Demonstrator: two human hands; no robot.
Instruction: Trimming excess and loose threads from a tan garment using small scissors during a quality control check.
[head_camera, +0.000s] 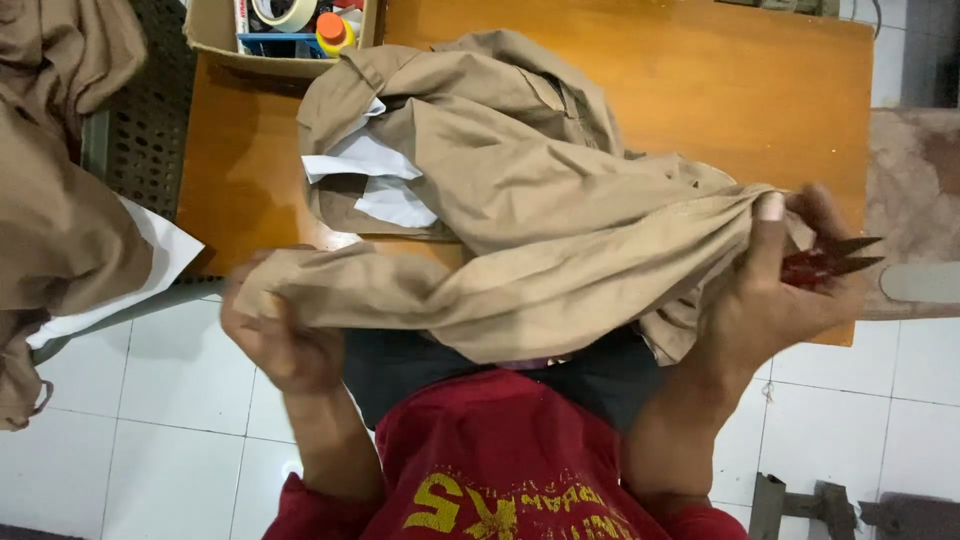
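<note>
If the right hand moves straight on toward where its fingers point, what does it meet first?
Probably the tan garment: the right hand, with red thread snips, already grips its bunched edge, fingers pointing toward the wooden table. Depth is unclear.

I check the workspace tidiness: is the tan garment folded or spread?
Neither: the tan garment lies crumpled, bunched between both hands.

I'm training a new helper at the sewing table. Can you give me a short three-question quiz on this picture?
1. True or false: both hands grip the tan garment.
2. Besides cloth, what does the right hand hold? A) red snips B) tape roll C) paper
3. What stands at the table's far left corner?

Key:
1. True; the left hand grips it too.
2. A, the red snips.
3. A cardboard box of supplies.
</note>
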